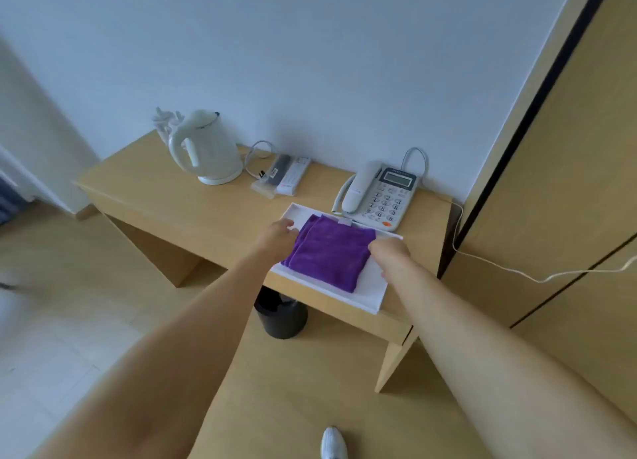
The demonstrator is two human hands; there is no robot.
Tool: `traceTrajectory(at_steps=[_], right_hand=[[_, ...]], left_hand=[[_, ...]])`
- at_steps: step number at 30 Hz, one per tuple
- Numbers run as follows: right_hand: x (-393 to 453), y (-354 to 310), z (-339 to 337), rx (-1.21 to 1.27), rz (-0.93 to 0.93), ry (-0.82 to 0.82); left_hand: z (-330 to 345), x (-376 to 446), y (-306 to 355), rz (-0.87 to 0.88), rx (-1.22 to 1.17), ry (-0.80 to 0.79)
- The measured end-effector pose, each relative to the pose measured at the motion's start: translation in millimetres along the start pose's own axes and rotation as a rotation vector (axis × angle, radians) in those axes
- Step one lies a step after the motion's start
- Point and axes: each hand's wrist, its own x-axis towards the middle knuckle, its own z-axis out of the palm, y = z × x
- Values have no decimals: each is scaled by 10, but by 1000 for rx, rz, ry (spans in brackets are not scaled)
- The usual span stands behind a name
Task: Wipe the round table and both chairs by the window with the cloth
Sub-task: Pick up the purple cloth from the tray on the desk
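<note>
Cloth sits between two hands

The purple cloth (329,252) lies between the left hand (277,236) and right hand (391,253); both touch its edges, fingers loose, not gripping.

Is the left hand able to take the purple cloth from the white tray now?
Probably yes. The left hand is already at the left edge of the purple cloth, which lies folded on the white tray with nothing on top. The right hand is at the opposite edge.
</note>
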Motion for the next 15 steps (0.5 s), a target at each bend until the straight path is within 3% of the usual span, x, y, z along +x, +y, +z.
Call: traceTrajectory(at_steps=[5, 15], right_hand=[[319, 121, 92, 83, 152, -102], [664, 148, 337, 256, 260, -157]], left_hand=[[237, 467, -41, -96, 69, -86], [455, 955, -190, -248, 167, -73]])
